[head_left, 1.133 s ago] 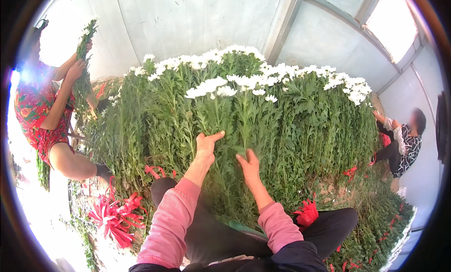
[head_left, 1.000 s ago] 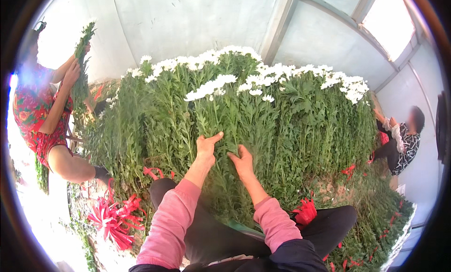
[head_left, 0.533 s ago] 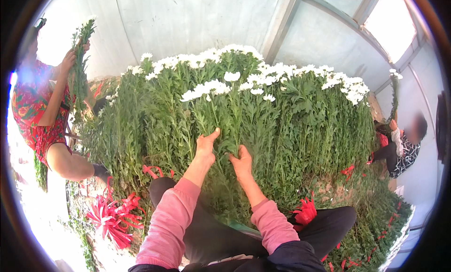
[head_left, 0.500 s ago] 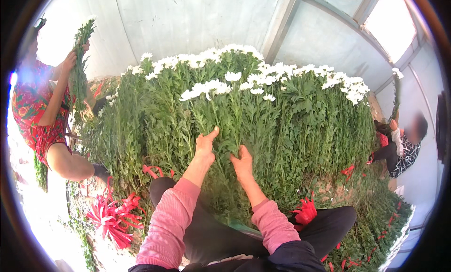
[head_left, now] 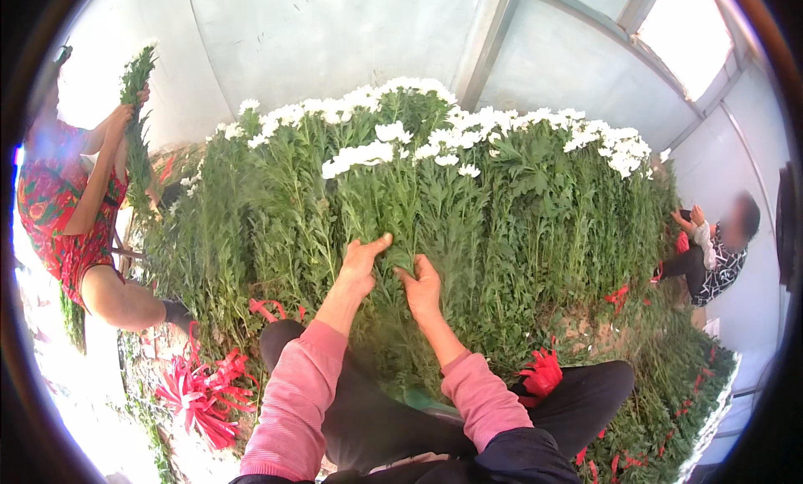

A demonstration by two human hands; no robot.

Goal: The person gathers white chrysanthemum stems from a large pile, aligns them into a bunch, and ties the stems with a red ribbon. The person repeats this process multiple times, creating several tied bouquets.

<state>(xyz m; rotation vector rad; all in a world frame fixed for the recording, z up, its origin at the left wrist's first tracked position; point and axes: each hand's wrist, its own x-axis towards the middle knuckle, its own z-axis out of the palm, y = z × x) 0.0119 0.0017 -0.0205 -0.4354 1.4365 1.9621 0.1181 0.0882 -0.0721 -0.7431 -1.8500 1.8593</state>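
**Gripping a flower bunch (head_left: 368, 191) at the near side of the flower heap (head_left: 544, 208)**

Holds the flower bunch by its leafy stems in the left hand (head_left: 358, 266), closed around them midway along the heap's near side. Keeps the bunch upright against the heap, with its white blooms just in front of the heap's topmost row. Brings the right hand (head_left: 420, 287) among stems at the heap's near side, close beside the left, with thumb and forefinger apart; cannot tell whether closed on a stem, given the hidden fingertips.

Sits before the heap in dark trousers (head_left: 393, 417) and pink sleeves (head_left: 293, 400), with knees spread. Has loose red ribbons (head_left: 205, 396) in front of the heap's left part and a red ribbon bundle (head_left: 542, 371) in front of its right part. Faces pale wall panels (head_left: 335, 32) behind the heap. Shares the heap with a co-worker in red floral clothes (head_left: 58, 195) at its left end, raising a green bunch (head_left: 136, 91), and a co-worker in a patterned top (head_left: 726, 271) at its right end.
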